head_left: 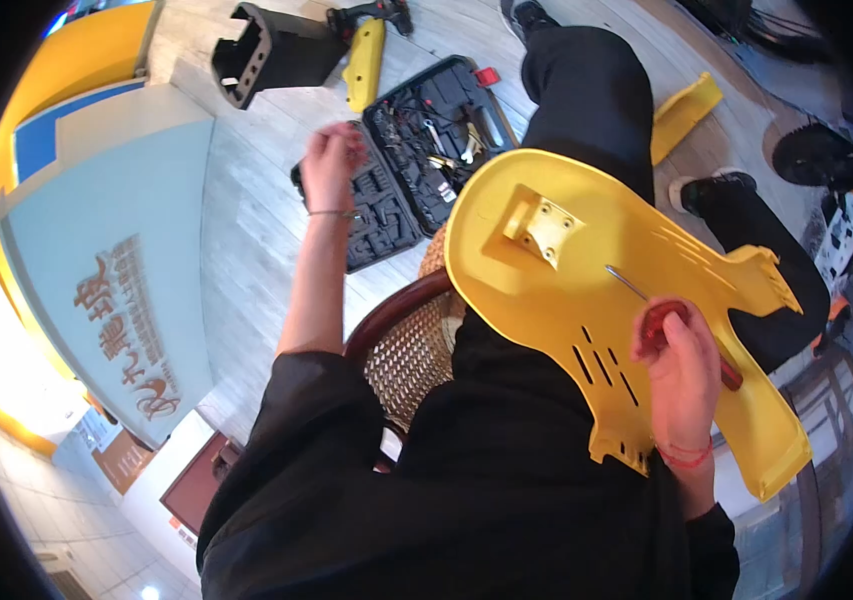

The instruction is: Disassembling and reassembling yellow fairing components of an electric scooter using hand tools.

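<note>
Across my lap lies a large yellow plastic shell (pixel 566 290), its inner side up, with slots and a small raised bracket (pixel 549 228) with holes. Over its right part, my right hand (pixel 684 375) is closed round a screwdriver (pixel 731 374) with a red handle. The thin metal shaft points up and left toward the bracket, apart from it. My left hand (pixel 334 165) is raised at the left, by the open black tool case (pixel 391 215). Its fingers are curled together and slightly blurred; what they hold, if anything, I cannot make out.
Tools and small parts lie in the case on the floor. Beyond it are a black plastic housing (pixel 291 50), a yellow piece (pixel 365 65) and a power drill (pixel 374 14). Another yellow piece (pixel 686 115) lies past my legs. A woven chair (pixel 406 360) is under me.
</note>
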Available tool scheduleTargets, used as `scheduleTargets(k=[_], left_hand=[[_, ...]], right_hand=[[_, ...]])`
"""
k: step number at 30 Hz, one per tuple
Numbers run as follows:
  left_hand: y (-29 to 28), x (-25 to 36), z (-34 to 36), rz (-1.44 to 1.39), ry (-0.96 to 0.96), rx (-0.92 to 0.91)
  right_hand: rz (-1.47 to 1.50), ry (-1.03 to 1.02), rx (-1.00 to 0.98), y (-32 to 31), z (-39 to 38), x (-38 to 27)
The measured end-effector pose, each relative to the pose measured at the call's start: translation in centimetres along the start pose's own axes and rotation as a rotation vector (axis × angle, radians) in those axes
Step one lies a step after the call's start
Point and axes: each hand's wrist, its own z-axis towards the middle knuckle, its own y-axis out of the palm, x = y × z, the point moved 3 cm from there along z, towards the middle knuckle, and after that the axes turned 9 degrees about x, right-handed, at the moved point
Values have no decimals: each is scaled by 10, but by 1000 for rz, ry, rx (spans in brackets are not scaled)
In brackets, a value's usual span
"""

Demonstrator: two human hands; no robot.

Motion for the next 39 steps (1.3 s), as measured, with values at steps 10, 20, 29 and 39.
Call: scheduleTargets(k=[10,20,29,39], left_hand=[[120,158,-239,385,789,-901],[151,145,-267,449,851,-903],[146,146,-270,389,659,-827],[144,152,-274,533,968,-789]], right_hand=[[172,48,-129,8,1,-1],[179,-44,-229,-3,-5,-14],[24,-187,-292,-8,-9,-20],[-17,-200,-301,-3,-8,-19]])
